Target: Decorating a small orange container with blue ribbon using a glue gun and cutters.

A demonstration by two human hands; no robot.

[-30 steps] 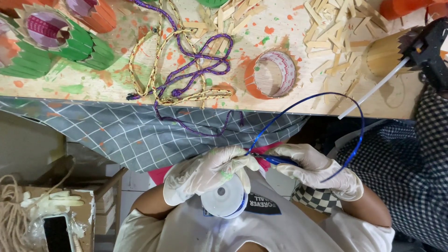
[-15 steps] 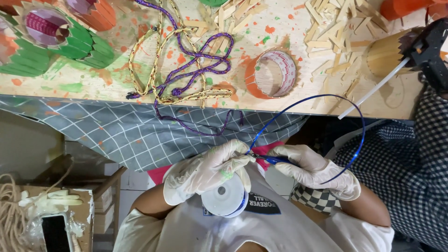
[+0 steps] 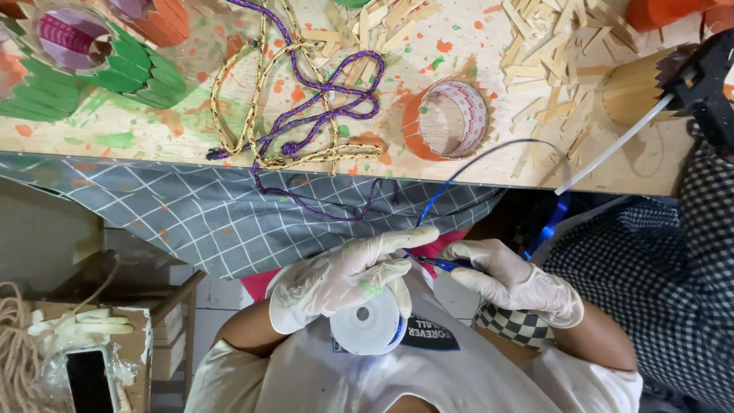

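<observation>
Landmark: white spool (image 3: 367,321), at the chest, closest to the camera.

Left hand (image 3: 344,279), gloved, lies on top of the spool; fingers (image 3: 382,271) curl over its rim and clamp it. Index finger stretches out past the spool toward the table, with the blue ribbon (image 3: 489,153) coming out just beside its tip.

Right hand (image 3: 516,279), gloved, sits just beside the spool, on the side away from the left hand. Thumb and fingertips pinch a short run of ribbon; the pinch point is near the left index finger, not touching the spool. Hand is clenched on the ribbon, not released.

From the pinch the ribbon runs away from the spool, up past the table edge, arcs over the tabletop and drops back down near a checked sleeve (image 3: 665,260) off to the side.

Beyond the spool: grey checked cloth (image 3: 191,206) hanging off the table edge.

Further out, on the paint-spattered table (image 3: 153,130): tangled purple and yellow cord (image 3: 306,115), a tape roll (image 3: 451,118), a scatter of wooden sticks (image 3: 550,46), green stick-built holders (image 3: 84,61) at the far corner.
</observation>
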